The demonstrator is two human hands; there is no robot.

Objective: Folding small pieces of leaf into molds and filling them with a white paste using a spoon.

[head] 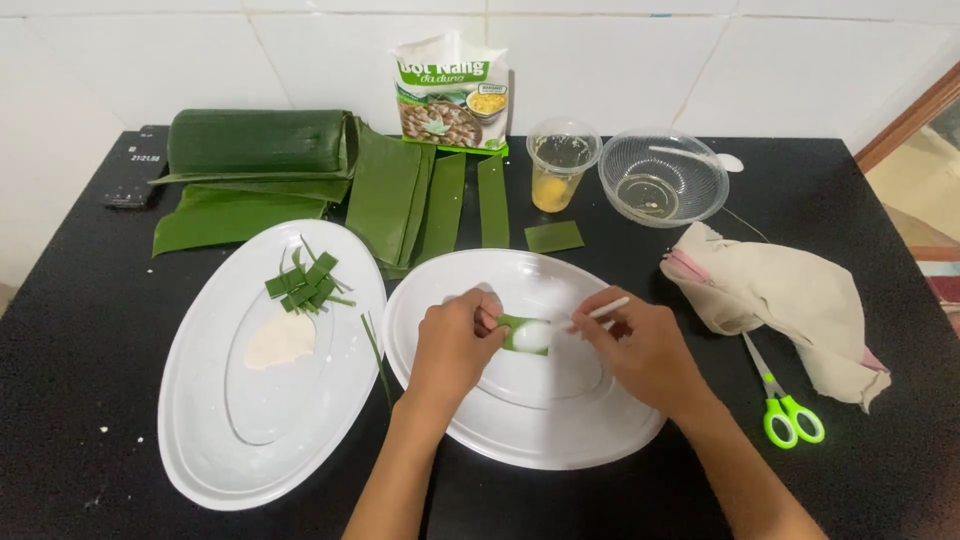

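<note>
Head view: our left hand [455, 340] pinches the leaf strip [520, 335] bearing a white dough ball [533, 335], at the right plate's [520, 440] centre. Our right hand [640, 345], at three o'clock, grips a white stick [608, 308]. Pressing hard could tear the leaf.

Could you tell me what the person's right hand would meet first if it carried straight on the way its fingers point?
Probably the white dough ball on the green leaf strip, just left of the right hand; depth is unclear.

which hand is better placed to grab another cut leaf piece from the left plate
Left. The left hand pinches the leaf strip with dough nearer the cut leaf pieces; the right hand holds a white stick.
</note>
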